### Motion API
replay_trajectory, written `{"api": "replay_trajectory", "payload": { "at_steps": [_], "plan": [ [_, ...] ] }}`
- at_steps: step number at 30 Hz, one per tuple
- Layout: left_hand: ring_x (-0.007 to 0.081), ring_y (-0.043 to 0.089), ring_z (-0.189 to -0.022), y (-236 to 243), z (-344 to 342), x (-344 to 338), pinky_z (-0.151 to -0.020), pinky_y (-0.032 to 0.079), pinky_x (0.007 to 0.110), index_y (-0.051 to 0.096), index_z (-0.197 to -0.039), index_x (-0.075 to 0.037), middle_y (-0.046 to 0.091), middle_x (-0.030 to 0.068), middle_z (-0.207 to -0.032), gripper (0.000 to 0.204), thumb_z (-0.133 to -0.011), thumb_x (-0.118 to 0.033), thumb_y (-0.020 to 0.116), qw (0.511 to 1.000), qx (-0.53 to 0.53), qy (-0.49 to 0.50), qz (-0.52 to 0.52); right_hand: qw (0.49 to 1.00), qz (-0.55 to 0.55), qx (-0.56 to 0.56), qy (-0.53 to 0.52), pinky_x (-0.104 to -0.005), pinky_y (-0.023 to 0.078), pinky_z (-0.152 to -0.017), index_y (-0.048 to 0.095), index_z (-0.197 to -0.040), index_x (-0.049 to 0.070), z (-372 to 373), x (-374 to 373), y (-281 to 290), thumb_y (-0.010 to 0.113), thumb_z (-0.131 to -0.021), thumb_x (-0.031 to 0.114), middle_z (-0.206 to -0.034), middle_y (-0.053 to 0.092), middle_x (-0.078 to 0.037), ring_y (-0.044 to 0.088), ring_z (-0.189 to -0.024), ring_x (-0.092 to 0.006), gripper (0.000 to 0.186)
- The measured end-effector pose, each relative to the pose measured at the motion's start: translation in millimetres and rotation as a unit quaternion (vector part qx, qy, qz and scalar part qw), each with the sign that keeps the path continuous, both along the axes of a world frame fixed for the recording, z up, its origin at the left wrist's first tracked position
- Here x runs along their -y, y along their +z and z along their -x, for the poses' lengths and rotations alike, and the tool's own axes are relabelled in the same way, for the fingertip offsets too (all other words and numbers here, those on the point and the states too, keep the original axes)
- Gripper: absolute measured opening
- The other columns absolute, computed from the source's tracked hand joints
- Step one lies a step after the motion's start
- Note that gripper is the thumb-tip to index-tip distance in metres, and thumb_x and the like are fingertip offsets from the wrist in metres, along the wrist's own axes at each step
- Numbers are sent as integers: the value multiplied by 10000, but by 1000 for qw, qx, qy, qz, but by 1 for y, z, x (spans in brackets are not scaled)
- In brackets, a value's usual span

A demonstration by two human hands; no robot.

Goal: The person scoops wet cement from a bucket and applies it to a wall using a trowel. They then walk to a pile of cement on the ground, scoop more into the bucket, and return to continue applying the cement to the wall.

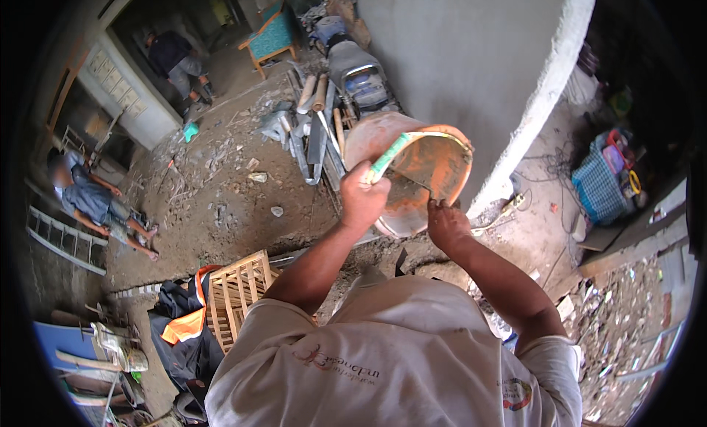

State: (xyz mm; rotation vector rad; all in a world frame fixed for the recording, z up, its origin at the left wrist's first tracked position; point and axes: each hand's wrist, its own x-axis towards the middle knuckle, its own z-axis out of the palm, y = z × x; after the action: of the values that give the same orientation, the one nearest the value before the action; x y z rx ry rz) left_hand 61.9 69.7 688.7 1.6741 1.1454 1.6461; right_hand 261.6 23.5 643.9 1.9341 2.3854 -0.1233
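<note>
A worn, mud-stained bucket [455, 163], pale outside and orange inside, is held up in front of me, tipped so that its inside shows. My left hand [364, 199] grips its green-wrapped handle [390, 152] at the left. My right hand [448, 224] has its fingers closed on the bucket's lower right edge, the fingertips partly hidden. Just beyond the bucket lie metal offcuts and rolls [312, 136] on the dirt floor.
A motorbike [361, 70] stands by a grey wall. Two other people [177, 66] [99, 202] are at the left, near a ladder [66, 239]. Wooden slats [232, 302] lie below left. A checked bag [596, 184] and cables are at right; rubble covers the ground.
</note>
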Motion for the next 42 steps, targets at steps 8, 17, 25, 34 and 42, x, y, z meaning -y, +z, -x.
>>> {"api": "replay_trajectory", "payload": {
  "at_steps": [8, 17, 25, 34, 42],
  "plan": [
    [78, 387, -597, -3, 15, 6, -523, 366, 285, 464, -695, -4, 424, 24, -615, 144, -711, 28, 603, 998, -61, 15, -18, 995, -32, 26, -94, -320, 581, -756, 429, -1364, -88, -4, -3, 55, 457, -959, 126, -1149, 619, -197, 657, -1047, -249, 459],
    [76, 384, -614, -3, 22, 15, -537, 376, 286, 454, -696, -11, 411, 14, -626, 155, -714, 29, 603, 999, -47, 14, -20, 996, 64, -55, 5, -368, 573, -800, 503, -1292, -86, 22, 19, 39, 437, -953, 112, -1135, 641, -246, 663, -1040, -319, 397],
    [88, 380, -596, 2, 29, 24, -520, 373, 299, 421, -668, -10, 403, 40, -596, 196, -699, 27, 611, 997, -46, 29, -55, 972, 113, -167, -116, -450, 542, -857, 501, -1250, -89, -13, 34, 44, 353, -955, 125, -1120, 636, -295, 653, -1027, -382, 394],
    [55, 434, -659, -3, 28, 21, -593, 414, 251, 519, -732, -5, 483, -18, -670, 106, -715, 26, 618, 998, 58, 1, 17, 971, 17, -238, 8, -471, 517, -884, 536, -1173, -65, -2, 59, 44, 448, -947, 171, -1037, 668, -237, 644, -1009, -378, 338],
    [41, 453, -696, 16, 14, 22, -616, 412, 228, 538, -795, -2, 494, -47, -738, 85, -759, 59, 586, 996, 79, -46, 16, 962, 65, -263, 35, -493, 529, -846, 541, -1219, 8, -12, 71, 20, 508, -938, 201, -987, 679, -235, 666, -929, -412, 342]
  ]
}}
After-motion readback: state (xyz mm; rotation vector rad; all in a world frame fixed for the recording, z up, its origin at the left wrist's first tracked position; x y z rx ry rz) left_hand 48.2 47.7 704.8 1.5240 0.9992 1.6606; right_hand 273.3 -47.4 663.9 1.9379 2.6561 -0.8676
